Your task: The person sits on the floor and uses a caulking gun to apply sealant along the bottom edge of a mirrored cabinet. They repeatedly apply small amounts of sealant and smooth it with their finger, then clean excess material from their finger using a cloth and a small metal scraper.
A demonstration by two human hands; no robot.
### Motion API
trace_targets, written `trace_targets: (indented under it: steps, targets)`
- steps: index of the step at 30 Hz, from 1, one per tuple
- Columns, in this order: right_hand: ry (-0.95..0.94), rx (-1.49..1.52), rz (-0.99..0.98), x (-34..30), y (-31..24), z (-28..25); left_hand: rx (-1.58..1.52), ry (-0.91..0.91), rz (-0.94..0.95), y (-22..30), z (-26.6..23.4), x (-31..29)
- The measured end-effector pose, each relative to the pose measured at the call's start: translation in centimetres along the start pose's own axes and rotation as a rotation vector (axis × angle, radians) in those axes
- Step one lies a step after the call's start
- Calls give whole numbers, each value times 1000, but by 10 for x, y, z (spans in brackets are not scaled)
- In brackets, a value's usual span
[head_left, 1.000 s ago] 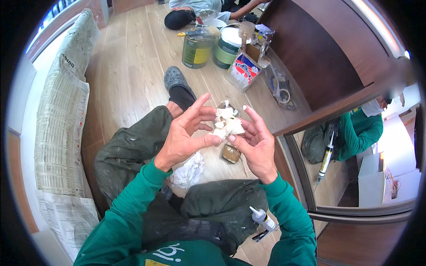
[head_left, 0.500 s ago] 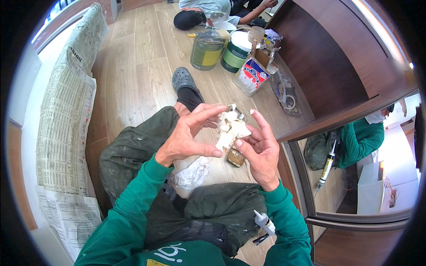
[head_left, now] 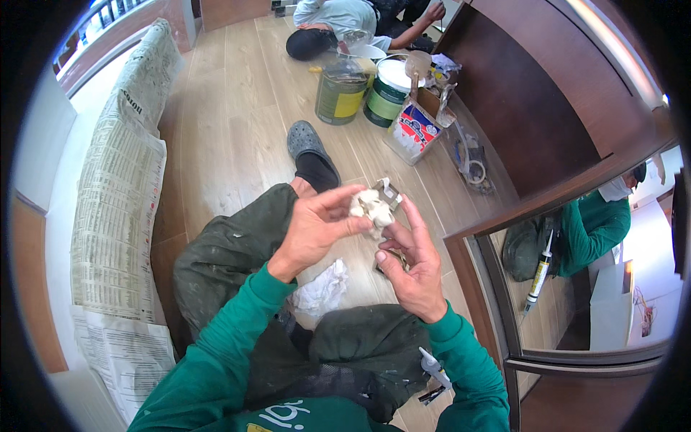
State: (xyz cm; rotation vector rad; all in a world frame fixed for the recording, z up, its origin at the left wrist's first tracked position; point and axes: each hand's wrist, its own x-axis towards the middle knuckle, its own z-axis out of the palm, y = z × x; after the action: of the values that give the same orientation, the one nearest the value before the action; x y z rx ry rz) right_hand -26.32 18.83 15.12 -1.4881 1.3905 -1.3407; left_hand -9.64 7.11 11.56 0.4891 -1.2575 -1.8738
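Observation:
My left hand [head_left: 314, 228] pinches a crumpled, stained white rag [head_left: 371, 209] between thumb and fingers. Just right of it, my right hand [head_left: 415, 268] is curled round a dull metal piece [head_left: 389, 193] with some white on its upper end. The piece's brownish lower end shows by my right thumb; its middle is hidden behind the rag and fingers, so I cannot tell its kind. On the floor between my legs lies another crumpled white cloth [head_left: 322, 288]. A sealant tube with a pale nozzle [head_left: 434, 366] is beside my right forearm.
Ahead stand a green-yellow bucket [head_left: 338, 97], a lidded green tub [head_left: 387, 93] and a square tin [head_left: 413, 133]. Tape [head_left: 475, 171] lies near the dark wood cabinet [head_left: 536, 93]. Newspaper [head_left: 119, 216] covers a ledge at left. A mirror [head_left: 576, 281] stands right. Another person [head_left: 338, 29] lies beyond.
My left hand has closed in on the rag, which is now bunched smaller and uncovers more of the metal piece. My right hand has shifted slightly down and left.

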Motion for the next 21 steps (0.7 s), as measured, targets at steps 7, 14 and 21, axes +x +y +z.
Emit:
trace_targets:
  steps: [7, 14, 21]
  targets:
    - [59, -218, -179, 4, -10, 3, 99, 145, 205, 12, -12, 4]
    - [89, -508, -328, 15, -1, 7, 338, -10, 277, 11, -7, -5]
    - [196, -324, -335, 7, 13, 20, 218, 11, 229, -6, 4, -15]
